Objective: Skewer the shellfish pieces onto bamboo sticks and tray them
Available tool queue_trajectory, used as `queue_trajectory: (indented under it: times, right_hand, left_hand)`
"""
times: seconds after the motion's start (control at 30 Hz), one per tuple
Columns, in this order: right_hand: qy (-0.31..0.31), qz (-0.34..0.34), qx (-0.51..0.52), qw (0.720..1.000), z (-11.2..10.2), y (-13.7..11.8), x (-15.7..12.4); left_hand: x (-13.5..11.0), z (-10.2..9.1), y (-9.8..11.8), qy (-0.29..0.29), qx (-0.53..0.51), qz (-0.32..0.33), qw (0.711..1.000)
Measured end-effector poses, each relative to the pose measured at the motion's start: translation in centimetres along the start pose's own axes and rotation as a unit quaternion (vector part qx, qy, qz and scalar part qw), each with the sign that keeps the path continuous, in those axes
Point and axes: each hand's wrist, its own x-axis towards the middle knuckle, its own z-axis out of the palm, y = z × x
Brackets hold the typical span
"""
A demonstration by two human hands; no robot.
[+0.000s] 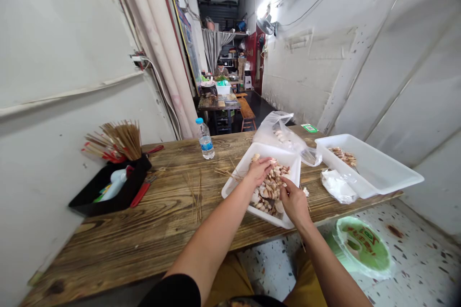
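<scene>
A white plastic tray [235, 185] holds a heap of small pale and brownish food pieces [267, 193], which look like cut meat. My left hand [260, 171] reaches over the heap, its bent fingers closed on a pale piece at the far side. Close by on the right, my right hand [293, 199] is closed in a pinch at the heap's edge; what lies between its fingertips is hidden. Thin bamboo skewers [227, 172] rest across the tray's left rim. More loose skewers [196, 196] lie on the wooden table [151, 235] to the left.
Behind the tray lies a clear plastic bag [275, 124] with pale pieces inside. To the right are a second white tray [382, 165] and a tissue pack [338, 184]. A water bottle [205, 141], a black box [108, 192] with skewer bundles, and a lined green bin [363, 244] stand around. A person [221, 69] sits far back.
</scene>
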Motion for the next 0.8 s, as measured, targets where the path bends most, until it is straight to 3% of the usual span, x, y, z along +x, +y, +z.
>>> queue_trajectory:
  times: [0.37, 0.8]
  right_hand:
    - [0.007, -0.006, -0.001, 1.0, 0.31, 0.29, -0.12]
    - [0.051, -0.02, -0.01, 0.998, 0.56, 0.47, -0.32]
  left_hand:
    - [0.36, -0.23, 0.11, -0.006, -0.091, -0.017, 0.996]
    - [0.7, -0.45, 0.02, -0.026, -0.118, -0.032, 0.992]
